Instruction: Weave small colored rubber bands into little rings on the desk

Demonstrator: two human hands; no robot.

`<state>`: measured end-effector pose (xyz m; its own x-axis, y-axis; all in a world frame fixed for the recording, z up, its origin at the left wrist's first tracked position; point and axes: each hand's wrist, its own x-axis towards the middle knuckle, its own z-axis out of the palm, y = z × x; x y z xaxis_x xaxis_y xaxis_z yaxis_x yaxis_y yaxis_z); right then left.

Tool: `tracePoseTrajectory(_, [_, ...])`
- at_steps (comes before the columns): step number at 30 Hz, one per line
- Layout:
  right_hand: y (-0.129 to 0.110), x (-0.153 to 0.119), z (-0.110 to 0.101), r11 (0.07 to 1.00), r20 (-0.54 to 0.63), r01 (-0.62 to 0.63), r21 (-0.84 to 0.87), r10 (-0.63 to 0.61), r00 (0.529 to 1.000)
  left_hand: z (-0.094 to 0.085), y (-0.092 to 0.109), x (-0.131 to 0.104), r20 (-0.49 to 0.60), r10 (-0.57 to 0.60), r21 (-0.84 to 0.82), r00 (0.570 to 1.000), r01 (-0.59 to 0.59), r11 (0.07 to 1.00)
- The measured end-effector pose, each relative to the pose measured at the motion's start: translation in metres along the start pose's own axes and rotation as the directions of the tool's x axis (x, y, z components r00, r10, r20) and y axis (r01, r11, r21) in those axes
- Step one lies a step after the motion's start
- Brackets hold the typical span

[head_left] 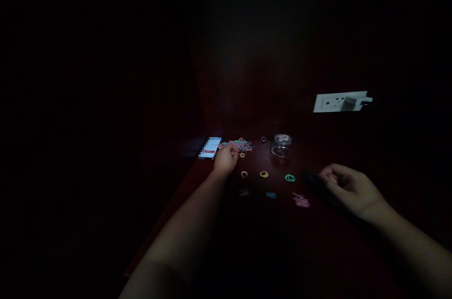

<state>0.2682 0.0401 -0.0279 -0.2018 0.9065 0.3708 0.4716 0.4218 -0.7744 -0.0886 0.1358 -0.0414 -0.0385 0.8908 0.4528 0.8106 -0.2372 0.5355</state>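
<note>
A mixed heap of small coloured bands (243, 143) is lying right at the fingertips of the left hand (226, 159), and its near edge is being touched or nearly touched. The left fingers are being drawn close together, but whether a band is being pinched cannot be told.

Beyond the left fingertips, just to their right, a yellow ring (242, 155) is lying apart from the heap. Between the two hands, a pale pink loop (244, 174), yellow loops (263, 174) and green loops (290, 178) are being set out in a row. Nearer than that row, dull pale pieces (244, 192), blue pieces (270, 195) and pink strips (301, 200) are forming another.

At the right hand (351, 189), thumb and forefinger are meeting beside dark bands (313, 178); whether these are being gripped is being lost in shadow. The work is being judged as partway: seven small groups are standing apart by colour, while the heap is awaiting division.

Farther than the right hand and to its left, a clear jar (281, 150) is being topped by its lid (283, 138). A pale curve is showing inside, perhaps only a reflection. A purple ring (263, 139) is lying left of the jar, and a lit phone (211, 147) is resting left of the left hand on the bench (254, 162).
</note>
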Motion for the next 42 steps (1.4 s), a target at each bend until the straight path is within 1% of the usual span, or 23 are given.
tracePoseTrajectory(4, [-0.003,0.000,0.000,1.000,-0.006,-0.012,-0.001,0.012,1.000,-0.001,0.001,-0.001,-0.004,-0.002,0.004,1.000,0.002,1.000])
tracePoseTrajectory(8, [-0.003,0.001,0.000,1.000,-0.010,0.004,-0.028,-0.005,1.000,-0.002,0.000,-0.001,-0.002,-0.009,0.041,1.000,0.009,0.999])
tracePoseTrajectory(13, [0.001,0.001,0.000,1.000,0.005,-0.010,-0.012,0.010,1.000,0.000,0.001,-0.001,0.037,0.019,0.099,0.999,-0.022,0.995])
tracePoseTrajectory(19, [-0.005,0.000,0.000,0.999,-0.003,0.006,-0.042,-0.006,1.000,0.003,0.005,-0.005,0.108,0.033,0.143,0.994,-0.048,0.988])
tracePoseTrajectory(23, [-0.003,0.000,0.000,0.998,-0.004,0.015,-0.063,-0.015,1.000,0.002,0.006,-0.005,0.120,0.018,0.156,0.993,-0.037,0.987])
tracePoseTrajectory(28, [0.001,0.001,0.000,0.998,0.004,0.018,-0.066,-0.018,1.000,0.000,0.007,-0.004,0.130,0.047,0.148,0.990,-0.067,0.987])
tracePoseTrajectory(31, [-0.002,0.000,0.000,0.998,0.000,0.014,-0.059,-0.014,1.000,0.000,0.009,-0.004,0.119,0.059,0.144,0.991,-0.076,0.987])
tracePoseTrajectory(35, [-0.004,0.000,0.000,0.999,0.003,0.010,-0.047,-0.010,1.000,0.000,0.010,-0.004,0.074,0.069,0.140,0.995,-0.079,0.987])
tracePoseTrajectory(39, [-0.001,0.000,0.001,1.000,-0.004,-0.001,-0.027,0.000,1.000,-0.002,0.012,-0.004,0.017,0.065,0.127,0.998,-0.067,0.990])
tracePoseTrajectory(42, [0.002,0.000,0.000,1.000,0.000,-0.005,-0.029,0.005,1.000,-0.004,0.014,-0.004,0.006,0.065,0.099,0.998,-0.066,0.993])
